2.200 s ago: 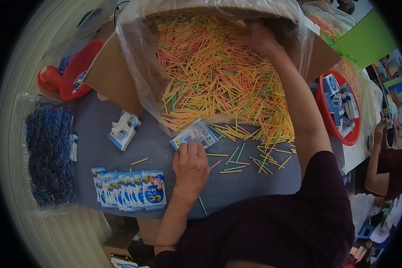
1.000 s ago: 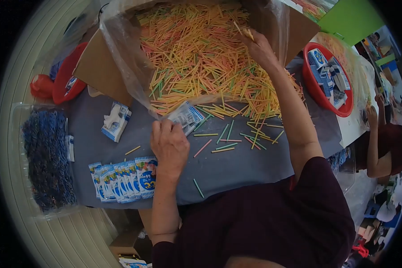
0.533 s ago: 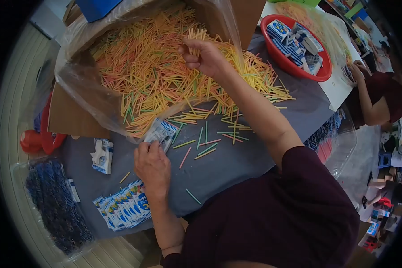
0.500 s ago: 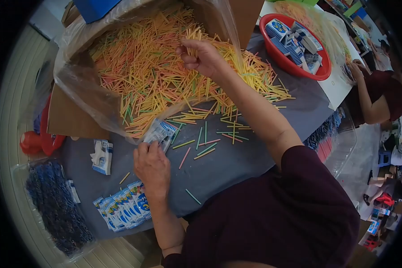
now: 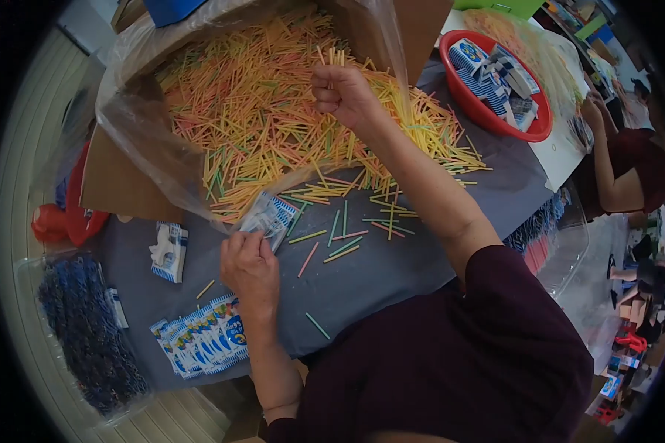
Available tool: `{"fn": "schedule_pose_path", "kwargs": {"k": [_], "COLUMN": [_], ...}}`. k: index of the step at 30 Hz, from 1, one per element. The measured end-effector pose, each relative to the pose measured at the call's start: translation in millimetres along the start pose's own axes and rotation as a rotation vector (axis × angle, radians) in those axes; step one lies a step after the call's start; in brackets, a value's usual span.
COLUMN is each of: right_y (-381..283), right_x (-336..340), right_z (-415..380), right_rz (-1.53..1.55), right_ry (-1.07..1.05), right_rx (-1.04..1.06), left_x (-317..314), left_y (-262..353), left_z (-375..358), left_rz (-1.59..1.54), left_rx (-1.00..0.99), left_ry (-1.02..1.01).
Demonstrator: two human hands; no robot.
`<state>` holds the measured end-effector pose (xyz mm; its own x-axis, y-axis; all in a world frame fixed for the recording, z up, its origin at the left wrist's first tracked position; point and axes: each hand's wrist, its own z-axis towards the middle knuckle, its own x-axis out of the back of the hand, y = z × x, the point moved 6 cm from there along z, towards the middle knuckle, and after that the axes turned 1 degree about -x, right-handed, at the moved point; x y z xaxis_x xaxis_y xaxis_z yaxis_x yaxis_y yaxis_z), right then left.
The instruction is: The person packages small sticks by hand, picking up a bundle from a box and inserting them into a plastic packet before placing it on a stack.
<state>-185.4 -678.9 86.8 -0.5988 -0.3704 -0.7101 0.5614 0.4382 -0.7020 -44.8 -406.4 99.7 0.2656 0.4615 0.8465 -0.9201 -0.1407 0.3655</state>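
My right hand (image 5: 347, 94) is closed over the heap of thin coloured sticks (image 5: 258, 111), its fingers pinched round a small bunch of pale yellow sticks (image 5: 332, 56) whose ends poke up. Lower down, my left hand (image 5: 250, 267) grips the near end of a blue-and-white striped packet (image 5: 272, 218) with curled fingers. That packet lies at the front edge of the plastic-lined box. Just beside my left wrist, a fanned row of blue-and-white packets (image 5: 203, 336) rests on the grey cloth. Several loose sticks (image 5: 325, 244) are scattered to the right of my left hand.
A cardboard box (image 5: 129, 173) with a clear plastic liner holds the heap. At the back right stands a red basin (image 5: 536, 134) of packets. On the left are a tissue pack (image 5: 168, 252) and a clear tray of dark strands (image 5: 89, 332). Another person (image 5: 621, 170) works at right.
My right hand shows slightly further right and lower, still pinching sticks. My left hand stays on the packet, and the whole view has shifted a little.
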Motion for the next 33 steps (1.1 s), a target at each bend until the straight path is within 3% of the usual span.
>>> {"fn": "schedule_pose_path", "kwargs": {"k": [5, 12, 14, 18, 22, 25, 27, 32, 33], "right_y": [-6, 6, 12, 12, 14, 14, 11, 11, 8], "right_x": [-3, -2, -4, -11, -31, -53, -64, -80, -82], "right_z": [-5, -6, -5, -12, -24, -39, -51, -65, -67], "right_rz": [-0.032, 0.100, 0.114, -0.004, 0.085, 0.130, 0.060, -0.013, -0.164], "right_ry": [-0.017, 0.119, -0.084, -0.027, -0.185, -0.265, -0.188, -0.283, -0.279], "right_rx": [0.129, 0.081, -0.029, -0.008, 0.000, -0.044, 0.015, 0.039, 0.131], "left_x": [4, 9, 8, 8, 14, 6, -8, -29, -33], "left_y": [-3, -7, -14, -19, -6, 3, 8, 10, 11], "left_z": [2, 4, 5, 7, 12, 19, 24, 37, 39], "left_rz": [-0.028, -0.156, -0.206, -0.346, -0.382, -0.580, -0.807, -1.007, -1.066], "left_rx": [-0.004, -0.010, 0.036, 0.122, 0.110, 0.160, 0.242, 0.253, 0.257], "left_ry": [-0.020, -0.097, -0.117, -0.107, 0.009, 0.064, 0.011, -0.004, -0.012]}}
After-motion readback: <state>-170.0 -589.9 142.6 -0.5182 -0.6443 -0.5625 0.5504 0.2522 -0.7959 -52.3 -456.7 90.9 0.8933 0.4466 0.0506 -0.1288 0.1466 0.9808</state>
